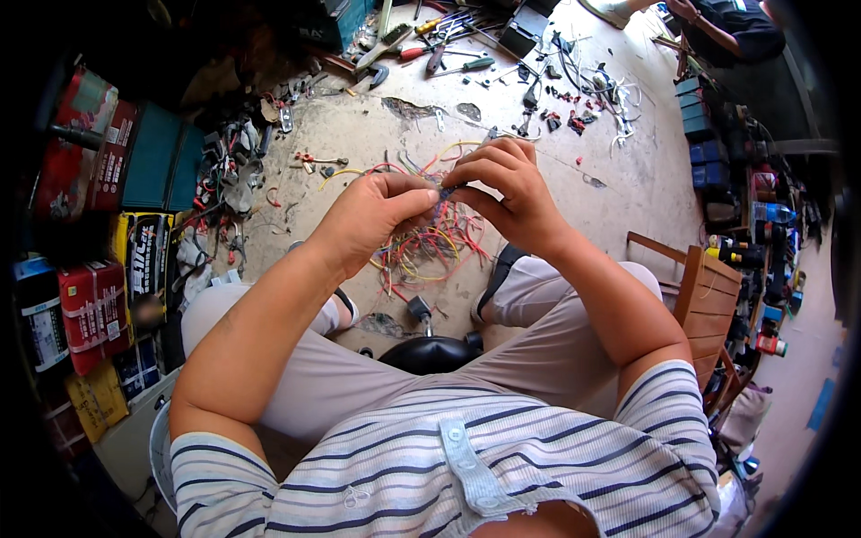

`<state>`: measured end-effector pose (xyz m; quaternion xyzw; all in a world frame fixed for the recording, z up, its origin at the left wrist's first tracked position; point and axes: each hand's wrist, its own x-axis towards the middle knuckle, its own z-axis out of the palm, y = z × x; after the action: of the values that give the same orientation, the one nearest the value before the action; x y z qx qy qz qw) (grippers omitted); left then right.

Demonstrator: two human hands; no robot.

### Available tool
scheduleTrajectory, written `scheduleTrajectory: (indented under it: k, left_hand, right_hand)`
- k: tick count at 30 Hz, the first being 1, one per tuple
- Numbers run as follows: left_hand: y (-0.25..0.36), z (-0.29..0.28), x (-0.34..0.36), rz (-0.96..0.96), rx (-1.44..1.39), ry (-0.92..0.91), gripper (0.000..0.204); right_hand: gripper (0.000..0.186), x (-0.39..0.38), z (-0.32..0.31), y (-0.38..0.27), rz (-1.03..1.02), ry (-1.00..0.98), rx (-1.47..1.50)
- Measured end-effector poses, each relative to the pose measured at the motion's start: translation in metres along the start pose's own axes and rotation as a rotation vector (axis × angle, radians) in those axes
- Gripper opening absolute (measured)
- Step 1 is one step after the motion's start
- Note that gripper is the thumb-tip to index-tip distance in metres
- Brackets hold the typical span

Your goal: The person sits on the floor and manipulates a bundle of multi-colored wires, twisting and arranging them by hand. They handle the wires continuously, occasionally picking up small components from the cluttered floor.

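Although the fingertips cover most of it, a small dark-blue piece (445, 193) is located between the two hands, above the near part of the floor (350, 125); its exact kind cannot be determined. The left hand (377, 215) presses thumb and forefinger together at the left end of the piece; its remaining fingers are hidden beneath the palm. The right hand (516, 188) pinches the right end between thumb and fingertips, with the other fingers bent; whether these also touch the piece cannot be told. Directly below the hands lies a tangle of red, yellow and other coloured wires (426, 251), its far part partly obscured by the hands; individual wire ends are too fine to trace. Between the person's knees, a black object (430, 354) is partly covered by the trousers (336, 381). At the far side lie a green-handled screwdriver (478, 65) and a brush (384, 47). At the far right, another person (731, 31) is cut off by the dark rim. The wooden chair (704, 300) at right is partly visible.
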<state>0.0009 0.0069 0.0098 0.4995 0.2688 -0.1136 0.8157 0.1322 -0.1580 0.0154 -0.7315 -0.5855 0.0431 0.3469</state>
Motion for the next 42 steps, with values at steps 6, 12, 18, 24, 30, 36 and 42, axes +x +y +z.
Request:
scheduleTrajectory:
  k: [6, 12, 18, 24, 30, 36, 42]
  left_hand:
    - [0.007, -0.004, 0.002, 0.044, 0.051, -0.011, 0.014]
    - [0.004, -0.002, 0.009, 0.081, -0.101, 0.035, 0.013]
    - [0.002, 0.002, 0.009, 0.090, -0.137, 0.068, 0.013]
    - [-0.001, 0.003, 0.007, 0.088, -0.155, 0.122, 0.011]
    - [0.000, -0.001, 0.006, 0.049, -0.138, 0.084, 0.012]
    - [-0.001, -0.002, 0.002, 0.024, -0.163, 0.116, 0.011]
    - [-0.002, -0.005, 0.002, 0.034, -0.045, 0.161, 0.015]
  right_hand:
    - [0.028, 0.004, 0.005, 0.009, 0.031, 0.092, 0.171]
    - [0.032, -0.001, 0.025, -0.002, 0.680, 0.161, 1.045]
    - [0.030, -0.005, 0.030, 0.000, 0.929, -0.046, 1.316]
    - [0.030, -0.002, 0.028, -0.003, 0.982, -0.112, 1.437]
    - [0.021, -0.004, 0.031, -0.003, 1.007, -0.144, 1.577]
    - [0.014, -0.003, 0.033, -0.007, 1.081, -0.176, 1.673]
    - [0.014, -0.005, 0.044, 0.004, 0.971, -0.238, 1.540]
